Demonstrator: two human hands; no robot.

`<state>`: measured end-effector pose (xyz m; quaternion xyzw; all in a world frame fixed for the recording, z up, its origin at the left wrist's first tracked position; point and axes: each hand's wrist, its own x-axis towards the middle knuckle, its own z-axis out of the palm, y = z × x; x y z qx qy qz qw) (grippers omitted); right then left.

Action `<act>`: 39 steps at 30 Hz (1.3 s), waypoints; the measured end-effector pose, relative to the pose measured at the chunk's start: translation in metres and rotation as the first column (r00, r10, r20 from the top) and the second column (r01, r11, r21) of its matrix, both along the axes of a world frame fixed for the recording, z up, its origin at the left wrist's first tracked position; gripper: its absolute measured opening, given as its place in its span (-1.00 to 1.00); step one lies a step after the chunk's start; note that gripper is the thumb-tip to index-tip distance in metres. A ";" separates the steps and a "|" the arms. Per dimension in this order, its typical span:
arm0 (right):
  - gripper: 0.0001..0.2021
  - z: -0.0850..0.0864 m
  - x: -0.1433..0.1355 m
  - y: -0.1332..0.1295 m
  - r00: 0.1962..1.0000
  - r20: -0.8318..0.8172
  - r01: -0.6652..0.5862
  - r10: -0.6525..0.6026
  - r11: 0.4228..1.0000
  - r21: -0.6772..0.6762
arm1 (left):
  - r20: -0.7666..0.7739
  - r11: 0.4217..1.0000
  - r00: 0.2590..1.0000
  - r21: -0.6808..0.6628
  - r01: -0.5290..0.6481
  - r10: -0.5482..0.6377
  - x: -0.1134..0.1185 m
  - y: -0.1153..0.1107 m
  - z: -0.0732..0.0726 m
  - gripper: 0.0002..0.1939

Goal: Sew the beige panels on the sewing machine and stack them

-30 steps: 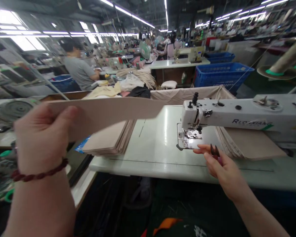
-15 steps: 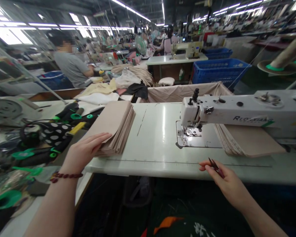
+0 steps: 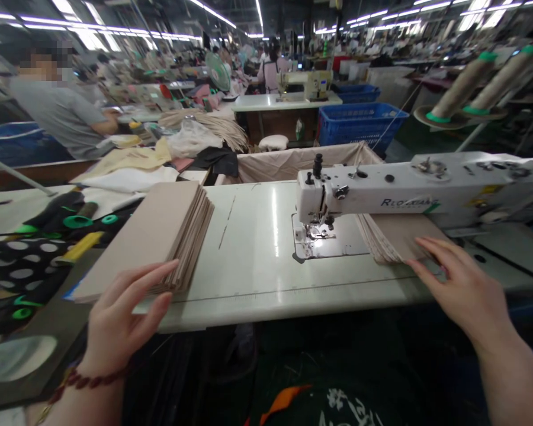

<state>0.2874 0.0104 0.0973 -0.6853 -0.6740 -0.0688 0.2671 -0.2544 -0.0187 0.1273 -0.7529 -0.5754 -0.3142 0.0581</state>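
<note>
A thick stack of beige panels [image 3: 160, 213] lies on the left of the white sewing table [image 3: 249, 260]. My left hand [image 3: 128, 307], with a dark red bead bracelet, is at the stack's near end, thumb and fingers apart. To the right, my right hand [image 3: 462, 284] reaches to the near edge of a smaller beige pile [image 3: 404, 234], its thumb and fingertips at the top panel. That pile lies partly under the arm of a white sewing machine [image 3: 364, 192]. The snips seen earlier cannot be made out; something small and reddish shows within my right hand.
Thread cones [image 3: 462, 86] stand at the upper right. Behind the table are a cloth-lined bin [image 3: 284, 165] and a blue crate [image 3: 359, 121]. Cloth pieces [image 3: 128, 171] and dark spools lie at the left. A person in grey [image 3: 62, 112] works at the far left.
The view has turned right. My right hand has moved from the table's front edge to the smaller pile. My left hand has shifted toward the near end of the big stack, its thumb now apart.
</note>
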 end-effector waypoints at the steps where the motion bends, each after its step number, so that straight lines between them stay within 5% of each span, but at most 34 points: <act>1: -0.55 -0.003 0.008 0.002 0.998 0.061 0.017 -0.014 0.999 -0.046 | 0.043 0.997 0.997 -0.037 0.062 -0.060 0.017 0.001 -0.007 -0.54; 4: -0.61 -0.016 0.023 0.006 0.988 0.153 -0.014 0.032 0.993 -0.120 | 0.218 0.924 0.949 -0.260 0.281 -0.227 0.078 0.012 -0.032 -0.67; 8: -0.66 -0.021 0.029 0.011 0.976 0.213 -0.038 0.051 0.997 -0.066 | 0.606 0.698 0.761 -0.440 0.564 -0.233 0.171 0.032 -0.059 -0.67; 11: -0.73 -0.007 0.026 0.005 0.976 0.213 -0.042 0.038 0.999 0.016 | 0.856 0.502 0.516 -0.436 0.746 -0.024 0.229 0.046 -0.070 -0.59; 13: -0.76 0.008 0.014 -0.010 0.971 0.185 -0.160 0.149 0.986 0.045 | 0.926 0.385 0.338 -0.378 0.842 0.170 0.256 0.054 -0.073 -0.50; 15: -0.74 0.024 -0.009 -0.030 0.913 0.151 -0.380 0.378 0.925 -0.019 | 0.927 0.319 0.189 -0.295 0.901 0.325 0.274 0.062 -0.074 -0.42; 17: -0.73 0.034 -0.039 -0.050 0.810 0.059 -0.565 0.584 0.803 -0.190 | 0.910 0.316 0.127 -0.264 0.911 0.394 0.283 0.069 -0.075 -0.38; 19: -0.80 0.037 -0.070 -0.065 0.694 -0.116 -0.687 0.711 0.606 -0.402 | 0.896 0.346 0.179 -0.332 0.877 0.407 0.282 0.072 -0.078 -0.34; 21: -0.84 0.031 -0.094 -0.070 0.607 -0.273 -0.760 0.746 0.446 -0.473 | 0.868 0.367 0.297 -0.447 0.816 0.397 0.272 0.069 -0.083 -0.19; 23: -0.83 0.021 -0.107 -0.064 0.509 -0.442 -0.838 0.738 0.308 -0.451 | 0.831 0.402 0.444 -0.553 0.730 0.337 0.253 0.058 -0.088 -0.05; 26: -0.83 0.002 -0.114 -0.035 0.353 -0.656 -0.926 0.667 0.151 -0.345 | 0.663 0.545 0.733 -0.674 0.498 0.151 0.213 0.035 -0.092 -0.14; 28: -0.75 -0.015 -0.118 -0.003 0.390 -0.667 -0.920 0.635 0.228 -0.320 | 0.388 0.682 0.920 -0.687 0.251 0.053 0.185 0.024 -0.094 -0.32; 30: -0.73 -0.034 -0.125 0.034 0.609 -0.509 -0.791 0.608 0.508 -0.340 | 0.074 0.811 0.997 -0.585 0.024 0.023 0.163 0.020 -0.095 -0.47; 32: -0.63 -0.053 -0.134 0.069 0.783 -0.275 -0.622 0.558 0.692 -0.367 | -0.101 0.891 0.995 -0.452 -0.047 0.002 0.148 0.024 -0.099 -0.57; 36: -0.47 -0.080 -0.140 0.109 0.829 0.009 -0.509 0.559 0.761 -0.403 | -0.103 0.900 0.971 -0.406 0.158 -0.217 0.142 0.048 -0.110 -0.74; 39: -0.45 -0.091 -0.133 0.111 0.823 0.075 -0.494 0.563 0.775 -0.395 | -0.093 0.869 0.948 -0.435 0.236 -0.305 0.146 0.070 -0.116 -0.62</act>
